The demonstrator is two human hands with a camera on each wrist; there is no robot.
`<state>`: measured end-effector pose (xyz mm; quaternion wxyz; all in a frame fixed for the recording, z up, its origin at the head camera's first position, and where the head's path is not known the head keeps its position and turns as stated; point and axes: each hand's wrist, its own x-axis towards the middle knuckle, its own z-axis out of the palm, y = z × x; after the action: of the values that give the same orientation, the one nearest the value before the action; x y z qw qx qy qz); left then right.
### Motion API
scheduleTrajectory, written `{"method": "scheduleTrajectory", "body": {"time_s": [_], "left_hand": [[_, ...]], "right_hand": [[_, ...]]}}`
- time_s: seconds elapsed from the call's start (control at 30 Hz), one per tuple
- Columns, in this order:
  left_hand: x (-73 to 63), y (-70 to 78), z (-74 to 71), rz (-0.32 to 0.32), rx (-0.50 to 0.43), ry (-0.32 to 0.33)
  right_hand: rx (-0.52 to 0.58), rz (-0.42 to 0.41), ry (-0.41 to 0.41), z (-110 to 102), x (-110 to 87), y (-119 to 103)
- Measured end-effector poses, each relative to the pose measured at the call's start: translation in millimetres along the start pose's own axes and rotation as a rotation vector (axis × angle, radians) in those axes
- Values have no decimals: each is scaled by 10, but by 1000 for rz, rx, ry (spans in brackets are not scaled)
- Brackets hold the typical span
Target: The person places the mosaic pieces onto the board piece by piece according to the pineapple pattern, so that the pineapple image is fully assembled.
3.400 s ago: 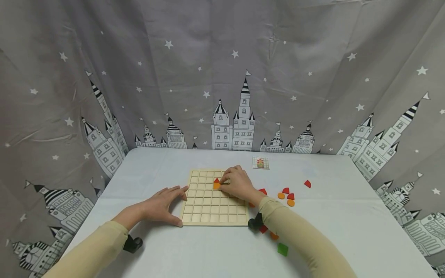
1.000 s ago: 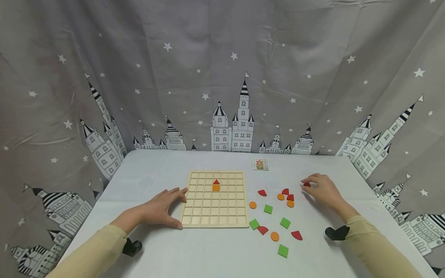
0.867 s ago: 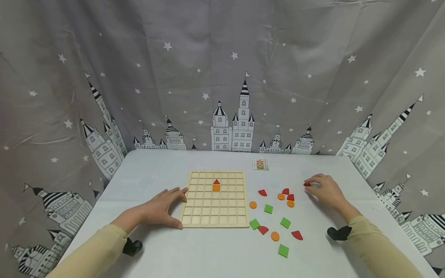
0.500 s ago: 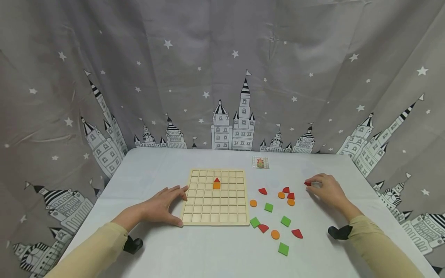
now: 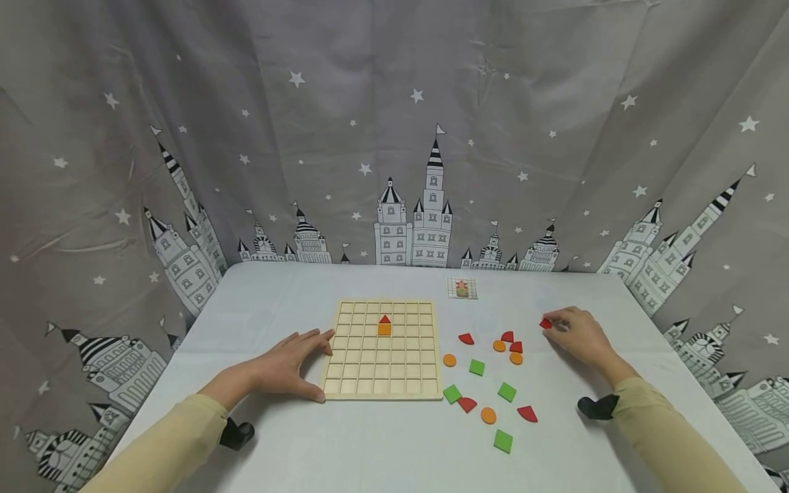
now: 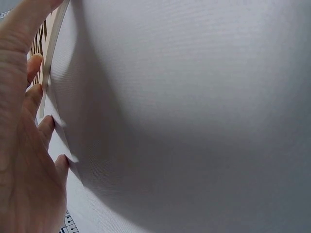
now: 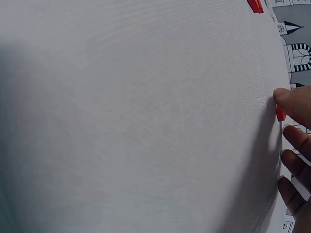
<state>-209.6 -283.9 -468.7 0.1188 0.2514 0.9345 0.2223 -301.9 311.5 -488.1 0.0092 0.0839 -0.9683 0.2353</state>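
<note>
My left hand point(image 5: 285, 366) rests at the left side of a wooden grid board point(image 5: 382, 395), thumb at its near left corner and fingertips along its edge. In the left wrist view the fingers point(image 6: 33, 99) are spread and lightly bent. A red triangle point(image 5: 385, 319) and an orange square point(image 5: 385, 330) sit in board cells, one above the other. Far to the right, my right hand point(image 5: 579, 337) pinches a red quarter-circle piece point(image 5: 545, 324) between thumb and fingertips, at the tabletop. The right wrist view shows that red piece point(image 7: 280, 113) partly covered by the thumb.
Several loose pieces lie right of the board: green squares point(image 5: 503, 441), orange discs point(image 5: 488, 415) and red quarter-circles point(image 5: 527, 413). A small pattern card point(image 5: 462, 288) lies behind them. A grey castle-print curtain point(image 5: 394, 103) hangs past the white table's back edge.
My right hand has moved from the board, where it was at the orange square, to the far right, and has taken hold of the red quarter-circle piece. The left hand has stayed put.
</note>
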Motion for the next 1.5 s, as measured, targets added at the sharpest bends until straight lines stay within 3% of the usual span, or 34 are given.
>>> {"method": "scheduleTrajectory", "body": {"time_s": [0.5,0.93,1.5], "left_hand": [[8,-16,22,0,5,5],[10,-35,27,-11,2,0],[20,-45,36,1,6,9]], "right_hand": [[-19,28,10,3,27,-21],[-12,-69,-28,-36,-33,72],[4,-59,-16,-11,-31,55]]}}
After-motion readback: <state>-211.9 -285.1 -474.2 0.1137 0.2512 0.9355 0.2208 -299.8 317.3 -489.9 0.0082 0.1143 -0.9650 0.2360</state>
